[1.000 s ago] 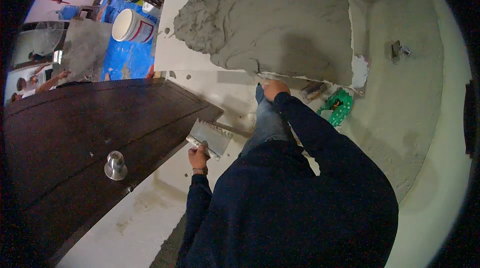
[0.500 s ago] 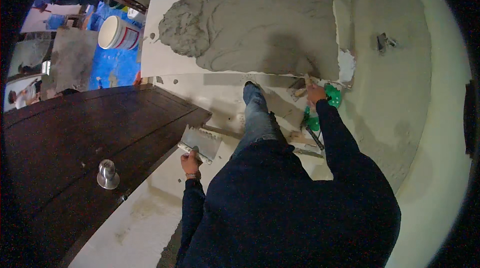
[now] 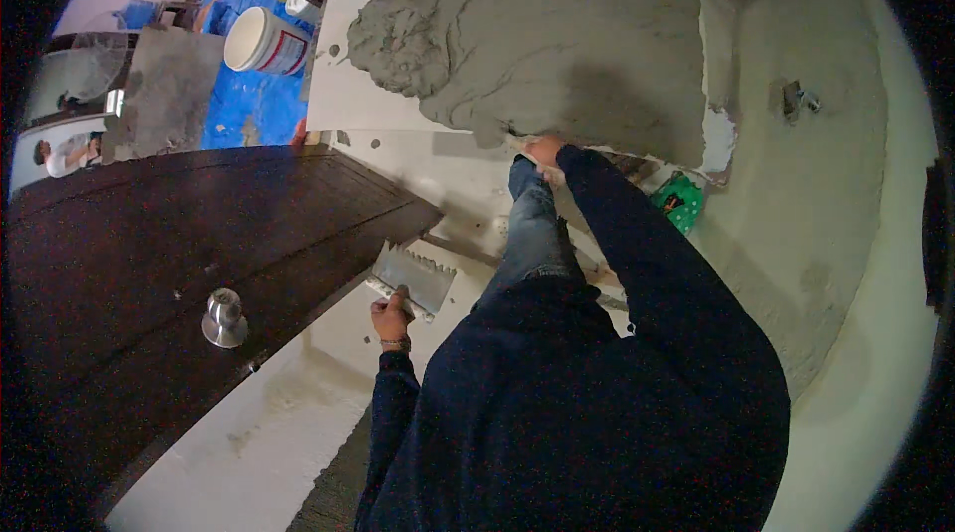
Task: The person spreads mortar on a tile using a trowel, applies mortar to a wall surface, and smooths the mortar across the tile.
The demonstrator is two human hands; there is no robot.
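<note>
My left hand (image 3: pixel 392 321) grips the handle of a notched trowel (image 3: pixel 420 278), its toothed metal blade pointing away from me beside the dark door. My right hand (image 3: pixel 543 151) is closed around a trowel at the near edge of a large white slab (image 3: pixel 373 116); hand and sleeve hide most of that tool. Wet grey mortar (image 3: pixel 557 45) covers most of the slab, heaped in a rough mound at its left end and smoother to the right. Some mortar bulges over the near edge just left of my right hand.
A dark wooden door (image 3: pixel 199 234) with a round metal knob (image 3: pixel 226 318) stands at left. Beyond it, a white bucket (image 3: pixel 264 42) rests on blue sheeting (image 3: pixel 239 119). A green dotted package (image 3: pixel 680 202) lies right of my leg. A person (image 3: pixel 68 154) shows at far left.
My right hand has moved left along the slab's near edge, and mortar there now bulges over the rim. My left hand still holds the notched trowel. The whole view has shifted slightly.
</note>
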